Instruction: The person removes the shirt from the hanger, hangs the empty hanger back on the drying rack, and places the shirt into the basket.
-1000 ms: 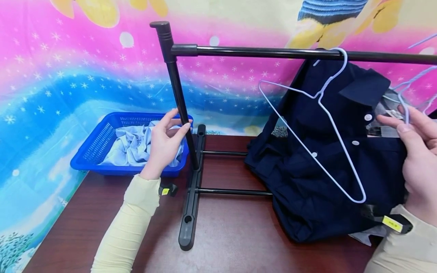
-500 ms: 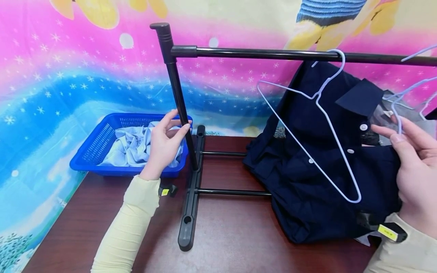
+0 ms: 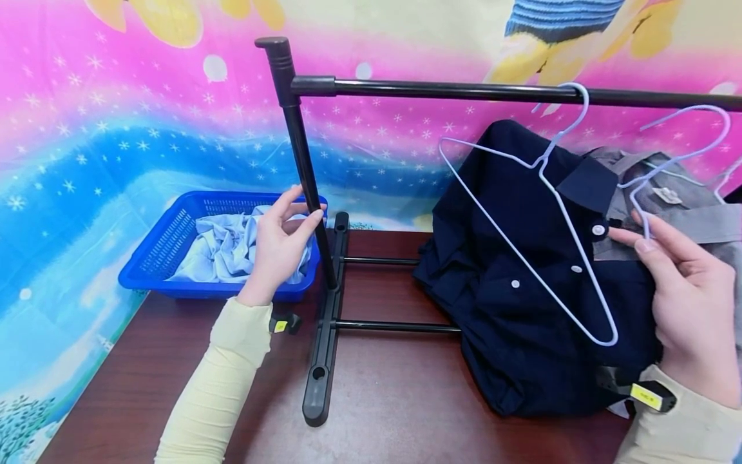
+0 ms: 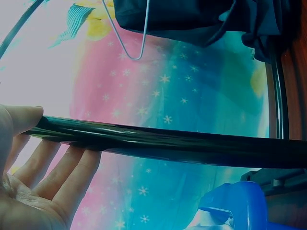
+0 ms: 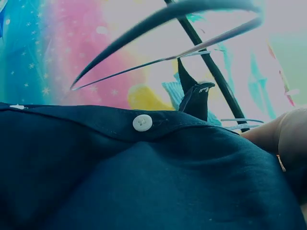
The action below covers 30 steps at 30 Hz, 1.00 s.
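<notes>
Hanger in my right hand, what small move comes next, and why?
Probably lift the hanger toward the rail: its hook looks off the rail, just below it. The right hand pinches the hanger, while the left hand holds the post.

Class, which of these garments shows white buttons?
The navy collared shirt by the right hand; the grey garment and the light-blue cloth in the basket show none.
</notes>
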Each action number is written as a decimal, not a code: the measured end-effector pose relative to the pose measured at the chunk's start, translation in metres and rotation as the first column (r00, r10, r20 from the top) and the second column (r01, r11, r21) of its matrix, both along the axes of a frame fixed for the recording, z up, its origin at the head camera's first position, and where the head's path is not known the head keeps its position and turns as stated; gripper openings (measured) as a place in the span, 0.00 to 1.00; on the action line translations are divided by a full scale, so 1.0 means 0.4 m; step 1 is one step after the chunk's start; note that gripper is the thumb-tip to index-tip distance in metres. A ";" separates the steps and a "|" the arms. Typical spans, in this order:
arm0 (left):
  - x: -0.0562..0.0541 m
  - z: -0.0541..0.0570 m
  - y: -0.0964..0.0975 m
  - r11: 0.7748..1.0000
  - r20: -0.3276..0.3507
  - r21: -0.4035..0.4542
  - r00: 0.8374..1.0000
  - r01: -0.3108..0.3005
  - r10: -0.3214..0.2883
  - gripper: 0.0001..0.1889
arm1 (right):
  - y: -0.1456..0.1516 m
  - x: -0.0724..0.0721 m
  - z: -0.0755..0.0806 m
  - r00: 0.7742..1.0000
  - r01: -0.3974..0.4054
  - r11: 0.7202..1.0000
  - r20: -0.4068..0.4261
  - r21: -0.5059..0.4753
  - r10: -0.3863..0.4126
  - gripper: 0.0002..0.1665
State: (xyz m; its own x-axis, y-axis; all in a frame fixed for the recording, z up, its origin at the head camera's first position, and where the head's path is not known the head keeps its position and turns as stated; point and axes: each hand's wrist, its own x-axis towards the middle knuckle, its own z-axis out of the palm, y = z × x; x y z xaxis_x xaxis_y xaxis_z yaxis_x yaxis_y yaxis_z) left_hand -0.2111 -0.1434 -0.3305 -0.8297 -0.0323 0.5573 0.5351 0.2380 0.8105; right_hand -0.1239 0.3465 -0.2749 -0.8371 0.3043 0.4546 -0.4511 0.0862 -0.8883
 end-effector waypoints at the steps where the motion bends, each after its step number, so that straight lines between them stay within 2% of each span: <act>1: 0.000 0.000 0.000 1.000 -0.001 0.001 1.000 0.000 0.000 0.25 | 0.001 -0.002 -0.004 1.000 -0.010 1.000 0.001 0.005 0.010 0.22; 7: 0.001 -0.001 0.001 1.000 0.003 0.001 1.000 0.001 -0.001 0.25 | 0.004 -0.018 -0.034 0.987 -0.157 0.983 -0.002 -0.093 0.158 0.24; 15: 0.005 0.003 0.002 1.000 0.007 -0.001 1.000 0.003 -0.003 0.25 | 0.006 -0.047 -0.075 0.959 -0.270 0.956 0.051 -0.113 0.277 0.24; 24: 0.003 0.002 0.005 1.000 0.032 0.007 0.999 -0.004 0.004 0.26 | 0.025 -0.078 -0.130 0.950 -0.271 0.962 0.163 0.009 0.266 0.24; 28: 0.033 0.036 0.017 1.000 0.046 -0.001 0.999 -0.009 0.009 0.25 | 0.026 -0.093 -0.158 0.926 -0.327 0.945 0.198 0.000 0.321 0.23; 30: 0.050 0.055 0.024 1.000 0.049 -0.009 0.999 -0.012 0.013 0.25 | 0.019 -0.098 -0.166 0.912 -0.344 0.939 0.240 0.001 0.333 0.22</act>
State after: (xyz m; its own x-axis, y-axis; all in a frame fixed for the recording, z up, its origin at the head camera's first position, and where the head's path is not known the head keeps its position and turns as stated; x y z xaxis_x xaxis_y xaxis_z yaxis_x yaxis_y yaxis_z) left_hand -0.1909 -0.1340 -0.3084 -0.8555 -0.0382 0.5164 0.4919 0.2516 0.8335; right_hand -0.1629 0.3542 -0.3414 -0.9701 -0.0315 0.2405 -0.2407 0.0051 -0.9706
